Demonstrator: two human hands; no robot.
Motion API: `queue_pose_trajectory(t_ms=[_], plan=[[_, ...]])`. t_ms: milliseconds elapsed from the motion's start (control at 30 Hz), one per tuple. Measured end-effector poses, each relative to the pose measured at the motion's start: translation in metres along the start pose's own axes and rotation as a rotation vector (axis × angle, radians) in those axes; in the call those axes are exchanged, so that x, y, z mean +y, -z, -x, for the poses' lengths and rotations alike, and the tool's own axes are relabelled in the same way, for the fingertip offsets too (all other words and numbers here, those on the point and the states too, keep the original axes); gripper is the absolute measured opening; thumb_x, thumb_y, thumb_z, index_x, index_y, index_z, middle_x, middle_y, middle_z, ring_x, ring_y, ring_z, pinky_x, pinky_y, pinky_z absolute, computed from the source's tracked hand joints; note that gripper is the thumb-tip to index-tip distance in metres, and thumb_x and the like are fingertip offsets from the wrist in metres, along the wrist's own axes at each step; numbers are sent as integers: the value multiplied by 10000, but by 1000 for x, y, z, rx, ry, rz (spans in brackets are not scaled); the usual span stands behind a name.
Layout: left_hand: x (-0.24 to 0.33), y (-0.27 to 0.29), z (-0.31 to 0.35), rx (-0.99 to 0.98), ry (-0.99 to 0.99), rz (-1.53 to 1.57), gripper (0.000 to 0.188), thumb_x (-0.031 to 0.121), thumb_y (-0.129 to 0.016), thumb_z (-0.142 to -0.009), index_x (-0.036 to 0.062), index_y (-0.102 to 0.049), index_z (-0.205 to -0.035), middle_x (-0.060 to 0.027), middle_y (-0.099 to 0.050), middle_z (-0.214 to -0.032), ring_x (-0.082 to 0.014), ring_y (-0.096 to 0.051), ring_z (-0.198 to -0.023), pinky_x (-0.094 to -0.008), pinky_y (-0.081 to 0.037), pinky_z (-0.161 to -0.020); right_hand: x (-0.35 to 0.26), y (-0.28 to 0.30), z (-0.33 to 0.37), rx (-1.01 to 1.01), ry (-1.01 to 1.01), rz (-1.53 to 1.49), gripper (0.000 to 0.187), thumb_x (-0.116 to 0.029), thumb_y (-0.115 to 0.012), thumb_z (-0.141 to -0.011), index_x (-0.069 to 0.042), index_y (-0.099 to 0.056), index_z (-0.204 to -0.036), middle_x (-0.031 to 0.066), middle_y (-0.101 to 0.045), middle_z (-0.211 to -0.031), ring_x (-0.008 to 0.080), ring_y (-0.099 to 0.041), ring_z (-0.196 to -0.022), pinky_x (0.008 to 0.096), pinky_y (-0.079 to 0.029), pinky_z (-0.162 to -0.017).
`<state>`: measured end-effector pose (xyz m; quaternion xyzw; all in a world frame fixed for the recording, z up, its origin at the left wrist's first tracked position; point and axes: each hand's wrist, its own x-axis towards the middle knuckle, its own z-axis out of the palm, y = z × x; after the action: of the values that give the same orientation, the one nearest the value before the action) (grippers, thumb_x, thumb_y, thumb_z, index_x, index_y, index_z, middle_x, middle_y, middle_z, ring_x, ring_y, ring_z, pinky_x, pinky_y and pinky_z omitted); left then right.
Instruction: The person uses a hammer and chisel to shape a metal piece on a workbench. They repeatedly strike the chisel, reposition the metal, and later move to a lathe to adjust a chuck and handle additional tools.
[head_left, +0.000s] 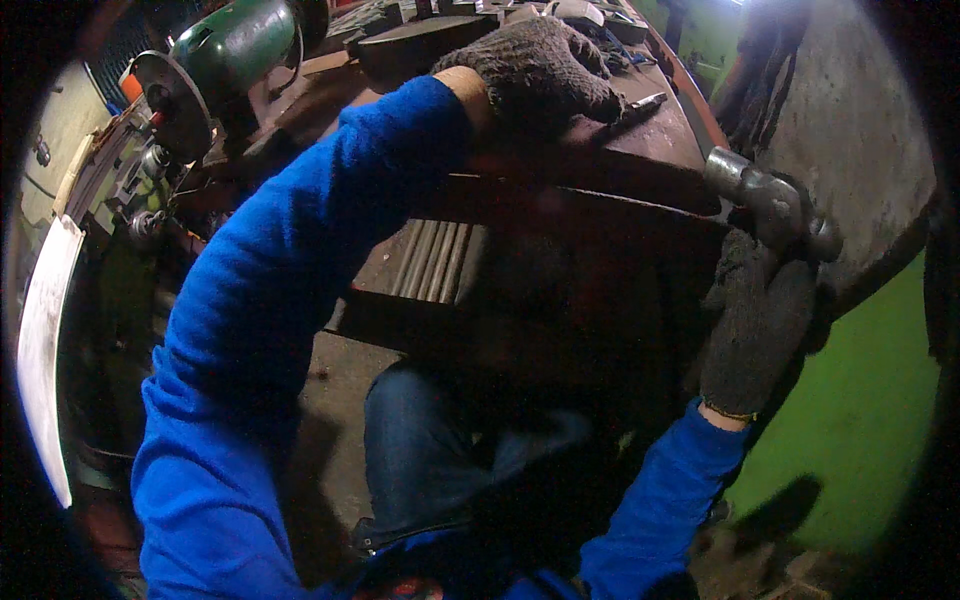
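My right hand [755,335], in a dark knitted glove, is closed around a ball-peen hammer at the right, beyond the bench edge. The steel hammer head [768,198] sticks up above the fist; the handle is mostly hidden in the glove. At the far middle, my left hand [540,72], gloved alike, is curled low over the bench top [650,150]. A short metal rod [645,103] with a bright tip pokes out by its fingertips, pointing right. The glove hides the rod's other end and whatever lies under the palm.
A green bench grinder [230,45] with an exposed wheel [172,105] stands at the far left. Metal pieces lie along the bench's back. Several metal bars [432,262] show below the bench edge. A green and grey wall [845,400] rises close on the right.
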<state>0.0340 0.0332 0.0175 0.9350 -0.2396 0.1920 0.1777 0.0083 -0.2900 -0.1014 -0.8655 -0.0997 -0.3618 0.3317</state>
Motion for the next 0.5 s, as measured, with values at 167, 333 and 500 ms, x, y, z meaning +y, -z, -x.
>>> queue_pose_trajectory(t_ms=[167, 333, 500], plan=[[-28, -1, -5, 38, -577, -422, 250, 97, -818, -942, 220, -870, -1153, -76, -817, -1060, -286, -753, -869, -389, -619, -807, 2, -4, -1, -27, -27, -201, 508, -450, -790, -1023, -8, -779, -1273, 287, -776, -1265, 494, -720, -1196, 555, -543, -1036], [-23, -2, 1, 43, -521, -399, 271, 105, -828, -958, 225, -869, -1198, -73, -824, -1102, -282, -764, -910, -386, -624, -821, 1, 2, -1, -87, -93, -84, 465, -435, -786, -1031, -40, -785, -1276, 272, -783, -1207, 487, -732, -1128, 572, -543, -994], [-14, 1, 1, -37, -193, -136, 212, 153, -815, -997, 212, -870, -1193, -55, -832, -1115, -247, -767, -913, -371, -622, -821, -8, 0, -2, -34, -36, -65, 438, -450, -794, -1027, -65, -792, -1236, 263, -786, -1160, 487, -737, -1067, 575, -543, -942]])
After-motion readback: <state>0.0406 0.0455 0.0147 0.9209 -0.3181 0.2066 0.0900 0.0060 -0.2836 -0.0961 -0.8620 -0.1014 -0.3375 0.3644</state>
